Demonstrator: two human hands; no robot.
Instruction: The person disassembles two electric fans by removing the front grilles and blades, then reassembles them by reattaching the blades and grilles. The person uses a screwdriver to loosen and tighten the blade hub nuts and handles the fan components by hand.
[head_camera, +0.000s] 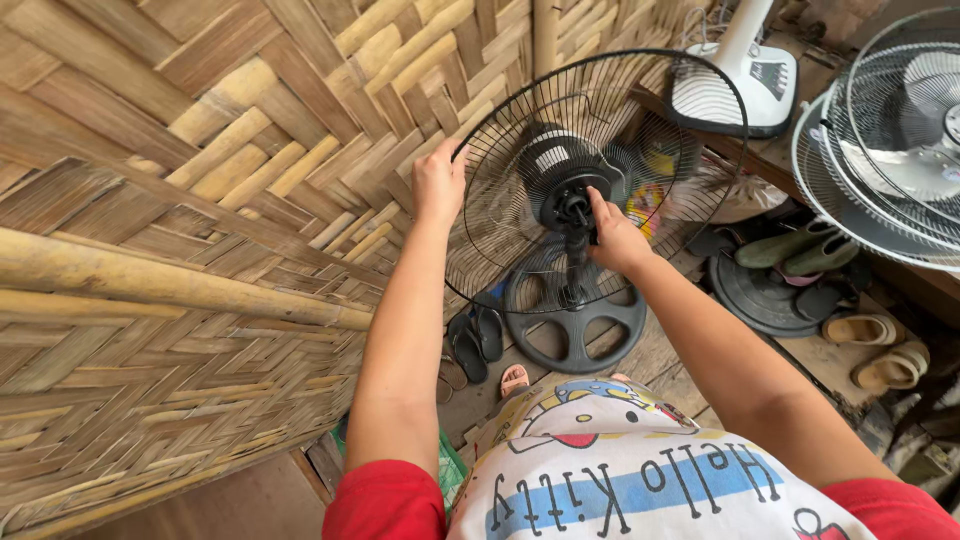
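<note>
Both hands (440, 183) (615, 240) on round black wire fan guard (520, 110) (ribbed)

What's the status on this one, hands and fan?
Left hand grips black fan guard rim. Right hand at motor hub. Sandals beside round base.

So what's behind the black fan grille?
Through the black fan grille show the motor housing, black round base and dark sandals; the blurred colourful thing behind can't be identified.

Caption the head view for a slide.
Left hand grips round black wire fan guard; right hand at its black motor hub.
</note>
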